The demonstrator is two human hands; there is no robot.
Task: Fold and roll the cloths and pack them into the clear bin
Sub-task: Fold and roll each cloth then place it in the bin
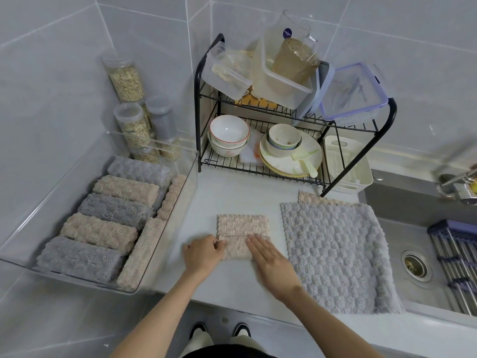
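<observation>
The beige cloth (pixel 242 228) lies folded into a narrow strip on the worktop (pixel 232 192), just to the right of the clear bin (pixel 64 202) and apart from its wall. It looks soft, thick and light, with a plush pile that will likely spring open unless pressed. The best hold seems to be its near end, rolled tight with fingertips across the width.

The left hand (pixel 204 254) pinches the strip's near edge on the side facing the bin, fingers curled over the fold. The right hand (pixel 271 262) lies flat on the side away from the bin, fingers straight and together, pressing the cloth down. Both wrists sit low.

The bin holds rows of rolled cloths (pixel 103 228). A grey cloth (pixel 333 254) lies spread out farther from the bin.
</observation>
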